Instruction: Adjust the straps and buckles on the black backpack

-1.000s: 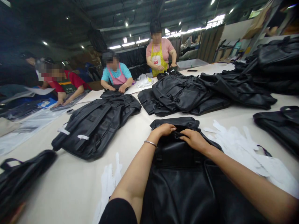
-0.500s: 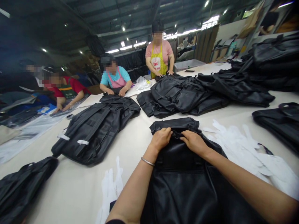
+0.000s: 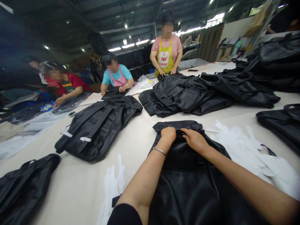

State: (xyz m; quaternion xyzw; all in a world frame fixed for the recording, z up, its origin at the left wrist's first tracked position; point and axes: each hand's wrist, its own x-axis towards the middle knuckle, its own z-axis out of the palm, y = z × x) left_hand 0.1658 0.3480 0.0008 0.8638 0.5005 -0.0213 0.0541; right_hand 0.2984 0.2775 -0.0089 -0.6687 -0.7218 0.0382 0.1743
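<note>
Black bag [image 3: 187, 187] — top edge under fingers [image 3: 185, 132]

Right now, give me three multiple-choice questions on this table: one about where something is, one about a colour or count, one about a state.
1. Where do both hands rest?
A. on the far end of the nearest bag
B. on the white cutouts
C. on the bare table

2. What colour is the standing person's apron?
A. blue
B. yellow
C. black

3. How is the left hand?
A. flat and open
B. lifted off the bag
C. curled in a grip on the bag

Answers:
1. A: the left hand and right hand meet on the bag.
2. B: the apron is yellow.
3. C: its fingers fold into the bag's top edge.
</note>
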